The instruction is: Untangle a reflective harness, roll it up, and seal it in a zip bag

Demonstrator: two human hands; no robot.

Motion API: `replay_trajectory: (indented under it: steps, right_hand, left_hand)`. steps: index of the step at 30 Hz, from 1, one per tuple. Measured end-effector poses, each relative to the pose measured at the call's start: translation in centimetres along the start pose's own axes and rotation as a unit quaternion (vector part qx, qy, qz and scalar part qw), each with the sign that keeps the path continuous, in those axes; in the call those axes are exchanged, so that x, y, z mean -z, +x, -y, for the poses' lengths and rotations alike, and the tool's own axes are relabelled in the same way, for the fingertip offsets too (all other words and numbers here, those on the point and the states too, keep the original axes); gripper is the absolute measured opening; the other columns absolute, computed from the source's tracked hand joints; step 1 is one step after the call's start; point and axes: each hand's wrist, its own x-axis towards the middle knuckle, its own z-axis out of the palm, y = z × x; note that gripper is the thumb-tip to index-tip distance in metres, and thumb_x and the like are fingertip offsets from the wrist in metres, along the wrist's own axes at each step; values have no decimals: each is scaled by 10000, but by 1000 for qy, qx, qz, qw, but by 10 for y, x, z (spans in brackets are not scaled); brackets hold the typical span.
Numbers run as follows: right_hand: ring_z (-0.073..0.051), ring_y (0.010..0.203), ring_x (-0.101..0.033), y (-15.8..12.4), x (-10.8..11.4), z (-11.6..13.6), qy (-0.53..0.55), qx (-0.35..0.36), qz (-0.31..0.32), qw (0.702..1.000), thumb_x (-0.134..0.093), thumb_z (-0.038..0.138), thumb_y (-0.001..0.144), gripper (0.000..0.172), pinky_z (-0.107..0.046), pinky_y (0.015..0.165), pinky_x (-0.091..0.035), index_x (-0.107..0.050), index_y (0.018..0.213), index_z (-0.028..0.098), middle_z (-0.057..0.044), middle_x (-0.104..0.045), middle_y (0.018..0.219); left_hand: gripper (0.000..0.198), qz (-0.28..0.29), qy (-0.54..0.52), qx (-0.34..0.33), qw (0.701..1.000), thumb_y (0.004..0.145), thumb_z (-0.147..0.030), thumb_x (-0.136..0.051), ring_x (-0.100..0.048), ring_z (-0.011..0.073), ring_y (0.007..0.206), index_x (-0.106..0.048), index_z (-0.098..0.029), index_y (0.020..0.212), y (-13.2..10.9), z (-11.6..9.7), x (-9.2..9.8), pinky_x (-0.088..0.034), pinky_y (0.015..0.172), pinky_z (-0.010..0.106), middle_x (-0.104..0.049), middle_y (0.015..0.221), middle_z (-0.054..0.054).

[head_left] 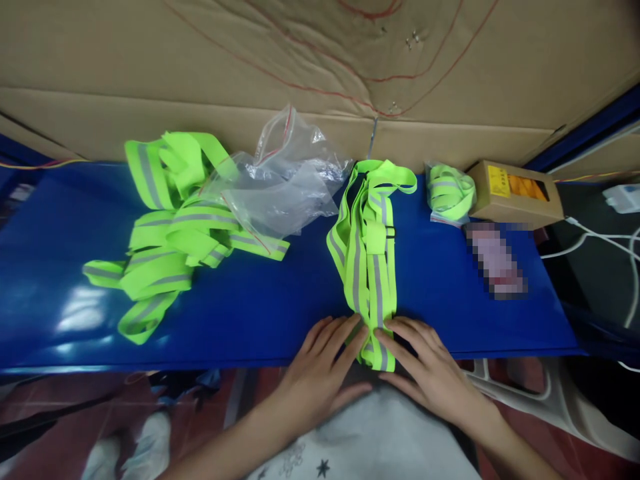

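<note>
A neon yellow-green reflective strap [380, 283] with grey stripes lies lengthwise on the blue table, gathered into a long bundle with a black buckle partway along. Its near end reaches the table's front edge. My left hand [325, 367] rests at the left of that end, fingers stretched out and the fingertips touching the strap. On the other side my right hand [430, 367] lies with its fingers spread, the tips against the strap's right edge. Neither hand is closed round it.
Several loose reflective straps [160, 257] are heaped at the left, with clear zip bags [285, 187] partly over them. A bagged strap [451, 193], a cardboard box [520, 193] and a pixelated phone-like object [496, 260] stand or lie at the right. White cables [590, 233] run beyond.
</note>
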Motion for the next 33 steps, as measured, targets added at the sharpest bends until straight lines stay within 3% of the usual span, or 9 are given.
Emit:
replay_trajectory:
  steps: [7, 13, 19, 22, 27, 33]
  right_hand:
    - [-299, 1329, -558, 2, -4, 0, -26, 25, -23, 999, -556, 206, 1031, 437, -473, 1050, -526, -596, 1464, 160, -112, -654, 1424]
    - [-269, 1303, -578, 3, 0, 1, -33, 47, -54, 997, -532, 186, 1048, 360, -425, 1038, -504, -660, 1384, 159, -86, -708, 1355]
    - [-270, 1196, -622, 6, -4, 7, -30, 35, -69, 997, -589, 248, 1036, 345, -438, 984, -535, -677, 1355, 150, -109, -732, 1280]
    - [-272, 1159, -632, 8, -6, 9, -27, 30, -73, 997, -591, 276, 1037, 346, -432, 949, -564, -683, 1346, 151, -117, -736, 1246]
    - [-295, 1235, -611, 5, -8, 7, -39, 32, -44, 998, -599, 194, 1014, 392, -444, 992, -598, -660, 1399, 155, -104, -714, 1317]
    - [-268, 1330, -595, 1, -9, 4, -22, 46, -71, 996, -562, 178, 1024, 408, -424, 1062, -605, -653, 1421, 154, -95, -712, 1356]
  left_hand:
    - [477, -49, 40, 0, 998, 1018, -376, -609, -672, 274, 1108, -595, -119, 1419, 1, -7, -10, -560, 982, 470, -710, 1232, 141]
    - [397, -51, 39, -52, 997, 1019, -267, -587, -678, 273, 1171, -619, -61, 1357, 4, -4, -11, -591, 1016, 435, -708, 1269, 161]
    - [412, -79, 41, -55, 995, 1029, -336, -595, -712, 274, 1161, -640, -44, 1316, 5, -7, -11, -606, 991, 434, -739, 1261, 166]
    - [368, -82, 59, -61, 993, 1029, -268, -600, -695, 281, 1222, -646, -51, 1323, 1, -7, -13, -587, 996, 432, -729, 1314, 154]
    - [365, -76, 90, -68, 991, 1019, -225, -601, -680, 307, 1259, -651, -38, 1329, -5, -8, -15, -548, 1018, 439, -710, 1351, 167]
    - [393, -110, 92, -78, 987, 1031, -321, -598, -727, 272, 1148, -674, -31, 1285, 0, -8, -13, -541, 963, 407, -748, 1271, 161]
